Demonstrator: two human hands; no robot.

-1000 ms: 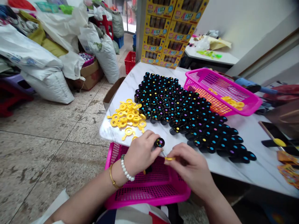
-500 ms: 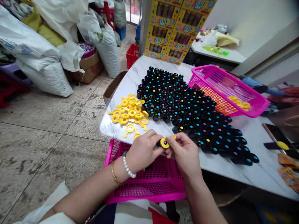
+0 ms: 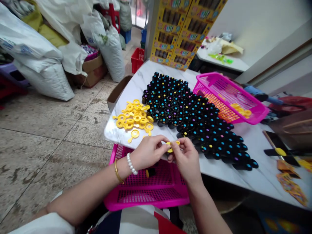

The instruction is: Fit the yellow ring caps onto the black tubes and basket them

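Observation:
My left hand (image 3: 146,151) and my right hand (image 3: 185,157) meet at the near edge of the white table (image 3: 258,175). Together they pinch a small black tube with a yellow ring cap (image 3: 170,146) on its end. The tube itself is mostly hidden by my fingers. A pile of loose yellow ring caps (image 3: 135,119) lies just beyond my left hand. Rows of black tubes with coloured dots (image 3: 192,117) cover the middle of the table. A pink basket (image 3: 151,187) sits under my hands on my lap, with one capped tube (image 3: 151,172) in it.
A second pink basket (image 3: 229,97) with a few yellow caps stands at the back right. Tools and coloured scraps (image 3: 282,156) lie at the right edge. Stacked yellow cartons (image 3: 180,32), white sacks (image 3: 48,58) and a cardboard box (image 3: 117,92) surround the table on the tiled floor.
My right hand brought a yellow ring cap to the black tube held in my left hand. Both hands now press the cap onto the tube's end. The camera has tilted slightly.

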